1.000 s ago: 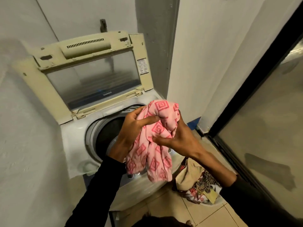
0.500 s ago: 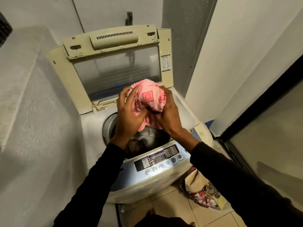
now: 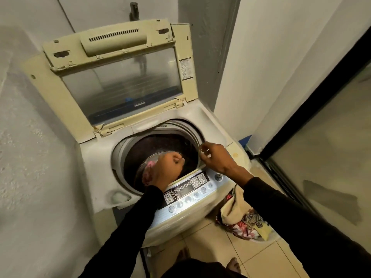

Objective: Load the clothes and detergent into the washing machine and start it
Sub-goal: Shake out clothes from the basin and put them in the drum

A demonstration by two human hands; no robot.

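Narrow nook. Rough grey plaster wall (image 3: 26,157) left and behind; smooth white wall (image 3: 281,57) right. Dark bracket (image 3: 134,12) fixed high on back wall. Beige floor tiles (image 3: 259,255), pale grout. Black-framed frosted glass door (image 3: 331,157) far right. Light dim, warm.

My washing machine (image 3: 94,173) is off-white, and its raised lid (image 3: 120,77), at twelve o'clock, has yellowed to cream around a smoky clear window. The drum (image 3: 160,145) inside is dark, ringed in grey. At nine o'clock from my left hand (image 3: 166,169) shows the pink cloth (image 3: 149,167), with a deeper pink pattern. The control panel (image 3: 186,195) is silver-grey with a black display and pale round buttons. My sleeves (image 3: 128,233) are black. At four o'clock, the laundry pile (image 3: 245,223) mixes plain tan, a red-and-white floral print and a black-and-cream print, on beige floor tiles (image 3: 210,245).
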